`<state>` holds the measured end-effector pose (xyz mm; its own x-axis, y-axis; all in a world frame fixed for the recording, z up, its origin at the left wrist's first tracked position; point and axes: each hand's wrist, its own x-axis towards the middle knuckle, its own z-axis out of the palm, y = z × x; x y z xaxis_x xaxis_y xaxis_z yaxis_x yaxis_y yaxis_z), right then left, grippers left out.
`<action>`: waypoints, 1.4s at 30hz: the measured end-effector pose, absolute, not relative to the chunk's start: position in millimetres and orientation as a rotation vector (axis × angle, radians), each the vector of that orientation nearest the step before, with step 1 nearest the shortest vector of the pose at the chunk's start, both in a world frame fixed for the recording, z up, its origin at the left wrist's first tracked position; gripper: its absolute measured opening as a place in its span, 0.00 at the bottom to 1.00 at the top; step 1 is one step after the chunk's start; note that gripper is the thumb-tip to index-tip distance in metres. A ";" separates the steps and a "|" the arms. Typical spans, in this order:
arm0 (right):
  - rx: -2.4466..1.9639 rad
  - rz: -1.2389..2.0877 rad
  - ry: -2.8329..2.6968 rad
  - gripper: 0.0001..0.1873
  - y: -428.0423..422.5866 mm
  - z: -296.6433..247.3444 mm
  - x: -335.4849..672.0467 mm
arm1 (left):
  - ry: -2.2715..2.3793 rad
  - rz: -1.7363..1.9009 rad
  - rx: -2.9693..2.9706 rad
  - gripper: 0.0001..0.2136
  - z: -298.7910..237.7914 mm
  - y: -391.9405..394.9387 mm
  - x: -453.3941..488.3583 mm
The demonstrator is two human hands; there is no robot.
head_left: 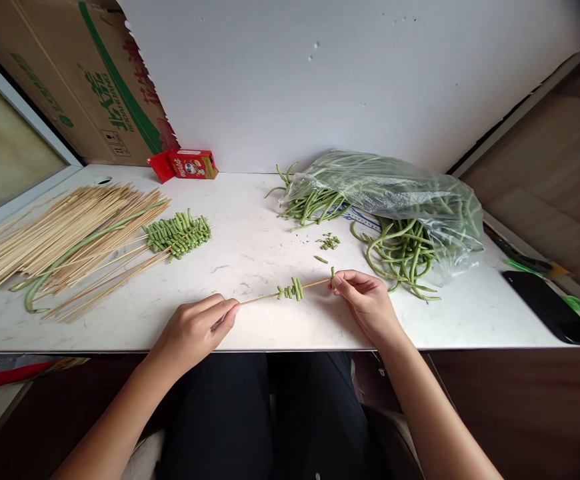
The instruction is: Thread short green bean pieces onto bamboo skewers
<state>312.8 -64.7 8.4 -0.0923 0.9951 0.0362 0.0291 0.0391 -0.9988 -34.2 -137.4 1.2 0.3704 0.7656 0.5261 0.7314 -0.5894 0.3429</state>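
Observation:
My left hand point(197, 328) is closed round the near end of a thin bamboo skewer point(263, 297) held just above the white table point(250, 247). Several short green bean pieces point(291, 291) sit threaded on the skewer's middle. My right hand point(365, 297) pinches another short bean piece point(333, 274) at the skewer's far tip. A few loose cut pieces point(328, 241) lie on the table just beyond.
A pile of bare skewers point(55, 233) lies at the left, with finished bean skewers point(177, 233) beside it. A plastic bag of long beans point(395, 193) sits at the back right. A red box point(190, 163), a cardboard carton point(85, 73) and a black phone point(550, 308) are around the edges.

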 end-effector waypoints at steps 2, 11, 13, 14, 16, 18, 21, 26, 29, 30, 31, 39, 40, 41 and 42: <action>-1.165 1.225 -1.325 0.17 -65.7 11.2 311.2 | 1.391 1.029 2.555 0.09 1.6 -137.4 -34.0; -1.174 1.225 -1.314 0.17 -67.6 12.0 310.5 | 1.412 1.009 2.613 0.08 0.3 -137.9 -34.0; -1.182 1.230 -1.316 0.17 -68.3 12.2 310.2 | 1.414 0.999 2.632 0.07 1.5 -138.1 -33.6; -1.187 1.231 -1.316 0.17 -68.7 12.5 310.0 | 1.413 1.000 2.638 0.07 2.3 -138.1 -33.2; -1.196 1.230 -1.316 0.17 -69.1 13.3 309.7 | 1.409 1.004 2.645 0.07 4.2 -138.1 -32.4; -1.199 1.230 -1.317 0.18 -69.1 14.0 309.6 | 1.408 1.008 2.644 0.07 5.8 -138.1 -31.7; -1.195 1.223 -1.329 0.17 -69.2 14.9 309.3 | 1.399 1.006 2.627 0.08 6.5 -138.0 -31.4; -1.134 1.244 -1.435 0.15 -73.8 15.4 301.3 | 1.347 1.003 2.608 0.10 5.2 -138.3 -31.1; -1.102 1.285 -1.492 0.13 -77.8 16.2 294.4 | 1.345 1.009 2.604 0.10 4.2 -138.9 -31.1; -1.108 1.296 -1.485 0.13 -78.5 16.7 293.0 | 1.348 1.013 2.603 0.10 3.7 -139.0 -31.2; -1.118 1.305 -1.475 0.13 -78.8 17.2 292.1 | 1.349 1.017 2.606 0.10 3.2 -139.2 -31.5; -1.125 1.338 -1.337 0.16 -72.3 16.5 299.8 | 1.398 1.127 2.623 0.10 -2.0 -138.0 -33.0; -1.120 1.349 -1.305 0.17 -71.4 15.5 300.9 | 1.397 1.133 2.624 0.10 -2.3 -137.7 -32.8; -1.118 1.353 -1.281 0.17 -70.7 14.5 301.7 | 1.395 1.143 2.626 0.10 -2.5 -137.3 -32.6; -1.117 1.354 -1.264 0.18 -70.0 13.5 302.3 | 1.391 1.154 2.628 0.10 -2.5 -137.0 -32.4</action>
<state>302.3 -70.0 13.5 -0.1426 0.9896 -0.0192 -0.0494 -0.0265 -0.9984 -32.4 -137.0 -2.5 0.3581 0.7013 0.6164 0.7357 -0.6184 0.2762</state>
